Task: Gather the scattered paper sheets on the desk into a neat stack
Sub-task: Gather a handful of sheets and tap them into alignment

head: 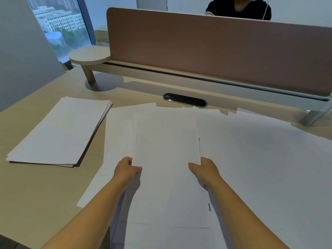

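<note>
Two bare hands work at the centre of the frame. The left hand (128,169) pinches the left edge of a plain white rectangular paper sheet (166,159), thumb on top; the right hand (203,169) grips its right edge the same way. The sheet is thin, smooth and unmarked, and it lies over a spread of loose white paper sheets (260,159) that covers the centre and right of the pale beige wooden desk (45,194) (the overlaps make them too hard to count, though several staggered corners show along the far edge).

At the left of the frame lies one squared-up stack of white paper sheets (59,132), its edges slightly fanned at the upper right corner, apart from the spread.

Across the upper frame stands one dusty-pink felt-like divider panel (215,51) with rounded corners, mounted on a long cream rail. One black oval cable grommet (185,100) with a glossy rim sits below it. At upper left is one small round beige shelf disc (89,54) on a cylindrical leg. One person in a black top (239,9) sits beyond the panel.
</note>
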Demonstrator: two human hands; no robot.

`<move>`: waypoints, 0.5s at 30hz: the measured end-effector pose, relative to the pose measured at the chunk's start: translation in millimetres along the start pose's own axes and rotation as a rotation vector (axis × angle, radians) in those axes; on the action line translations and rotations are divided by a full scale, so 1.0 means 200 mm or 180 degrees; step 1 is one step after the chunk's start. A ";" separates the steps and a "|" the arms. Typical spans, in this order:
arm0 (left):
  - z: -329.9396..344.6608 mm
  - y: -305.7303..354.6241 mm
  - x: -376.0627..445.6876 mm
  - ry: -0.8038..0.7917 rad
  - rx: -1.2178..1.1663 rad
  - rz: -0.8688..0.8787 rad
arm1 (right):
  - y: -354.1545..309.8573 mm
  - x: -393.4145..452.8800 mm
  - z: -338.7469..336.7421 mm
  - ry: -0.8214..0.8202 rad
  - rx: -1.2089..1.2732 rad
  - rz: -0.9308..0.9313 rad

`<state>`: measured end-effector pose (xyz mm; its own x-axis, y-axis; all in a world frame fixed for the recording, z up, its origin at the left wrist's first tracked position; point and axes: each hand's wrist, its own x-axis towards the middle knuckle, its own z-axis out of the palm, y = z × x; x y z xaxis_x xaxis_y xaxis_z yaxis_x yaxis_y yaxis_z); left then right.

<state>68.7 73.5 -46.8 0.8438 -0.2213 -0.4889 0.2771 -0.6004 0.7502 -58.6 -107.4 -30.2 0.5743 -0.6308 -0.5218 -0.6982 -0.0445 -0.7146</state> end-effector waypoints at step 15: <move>-0.19 0.02 -0.01 0.0289 -0.0623 0.0043 | -0.18 -0.11 0.06 -0.0358 0.1483 -0.0577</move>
<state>85.7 101.0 -25.5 0.8836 -0.1529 -0.4426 0.3419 -0.4352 0.8329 -40.0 -83.1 1.9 0.7287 -0.5567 -0.3990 -0.3332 0.2208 -0.9166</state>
